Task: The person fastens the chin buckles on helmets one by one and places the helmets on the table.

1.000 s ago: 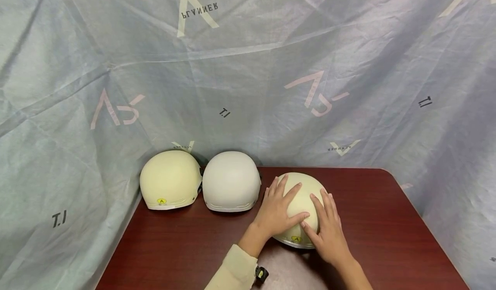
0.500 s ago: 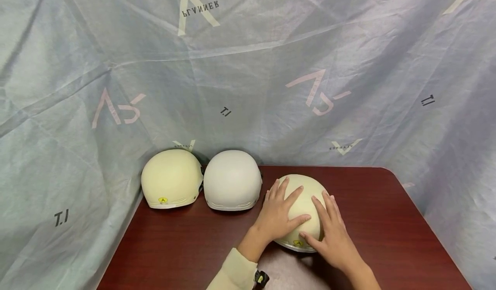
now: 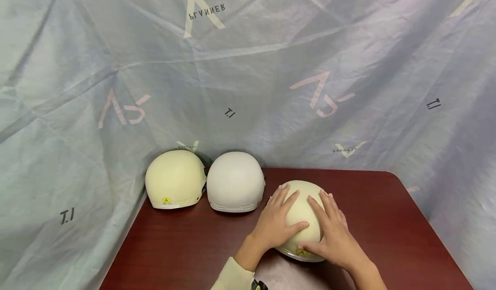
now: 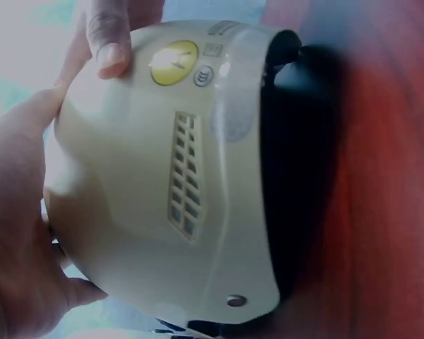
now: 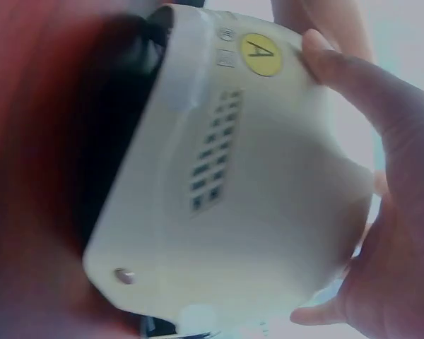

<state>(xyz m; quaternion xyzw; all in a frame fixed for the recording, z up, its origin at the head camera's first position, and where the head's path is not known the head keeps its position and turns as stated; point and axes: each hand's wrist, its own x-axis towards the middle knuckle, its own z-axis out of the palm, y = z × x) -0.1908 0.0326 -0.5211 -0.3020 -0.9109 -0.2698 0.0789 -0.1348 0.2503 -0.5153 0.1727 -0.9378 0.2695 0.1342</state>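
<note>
A cream half helmet with a yellow "A" sticker stands dome up at the right of the table, between my two hands. My left hand holds its left side, fingers spread over the dome and thumb across the front. On the other side my right hand grips the dome, its thumb close to the sticker. The wrist views show a vent grille on the helmet, and the palms against its shell. Dark shadow lies under the rim, so I cannot tell whether it touches the table.
Two more helmets stand at the back left: a pale yellow helmet with a sticker, and a white helmet close beside it. The dark red table meets a hanging grey cloth behind and at the sides.
Both hands have drawn the cream helmet a little toward me, away from the back edge. The other two helmets stay put; the head view has shifted slightly.
</note>
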